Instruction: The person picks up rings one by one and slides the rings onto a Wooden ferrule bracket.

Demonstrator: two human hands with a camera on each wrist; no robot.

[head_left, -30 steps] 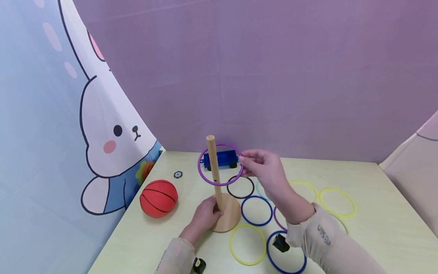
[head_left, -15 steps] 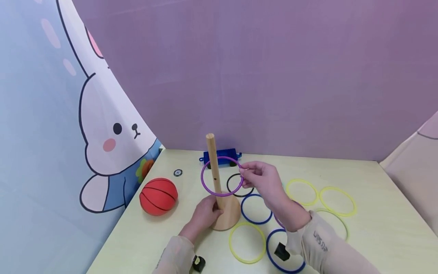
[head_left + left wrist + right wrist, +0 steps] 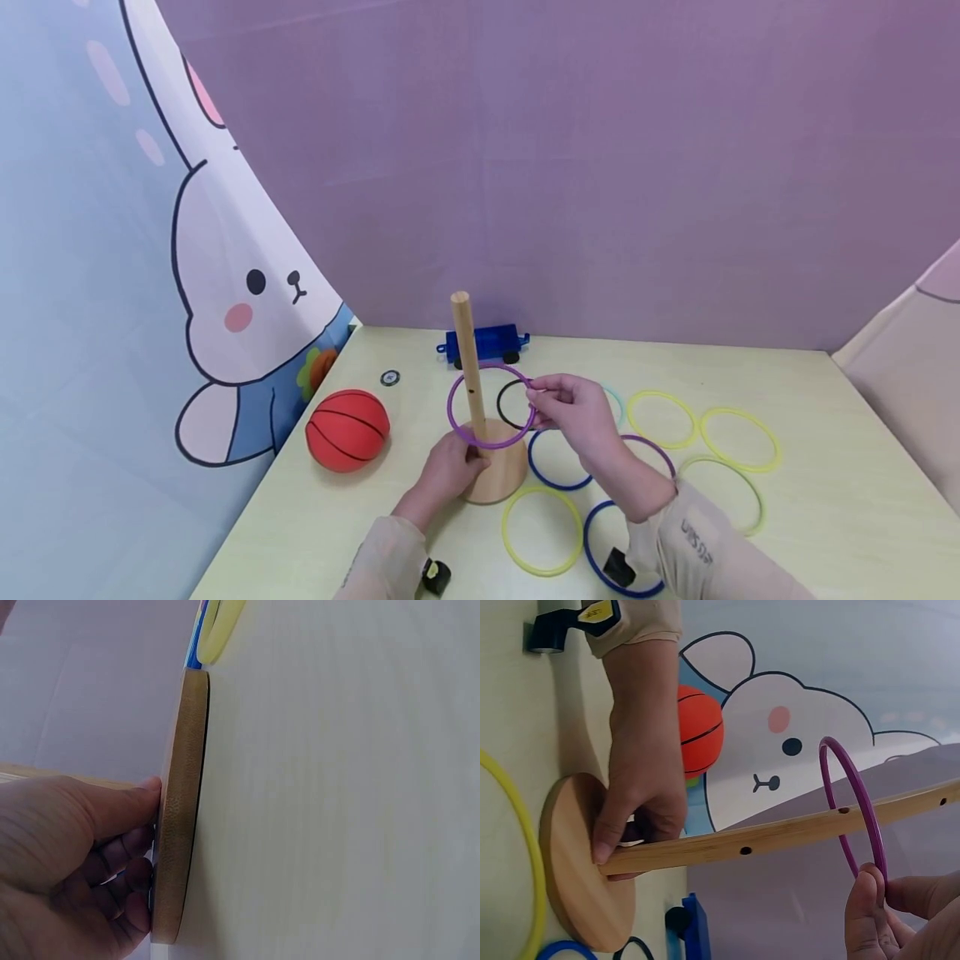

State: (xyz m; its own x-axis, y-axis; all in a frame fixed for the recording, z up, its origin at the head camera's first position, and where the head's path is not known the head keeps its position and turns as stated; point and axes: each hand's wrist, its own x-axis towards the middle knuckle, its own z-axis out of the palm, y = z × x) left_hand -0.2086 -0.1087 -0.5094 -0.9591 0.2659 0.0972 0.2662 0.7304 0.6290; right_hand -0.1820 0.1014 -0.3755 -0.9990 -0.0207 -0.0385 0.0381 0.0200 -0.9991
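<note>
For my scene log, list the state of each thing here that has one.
Stand: upright
Held ring: round the post, above the base
Left hand: gripping the post's foot
Right hand: pinching the held ring
Loose rings: lying flat
Ball: untouched
Cart: upright
Disc: lying flat

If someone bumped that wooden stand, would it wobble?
The wooden stand probably wouldn't bend: its post looks like solid wood. Bumped high, it might tip, being tall above its round base, though the left hand at its foot likely steadies it.
</note>
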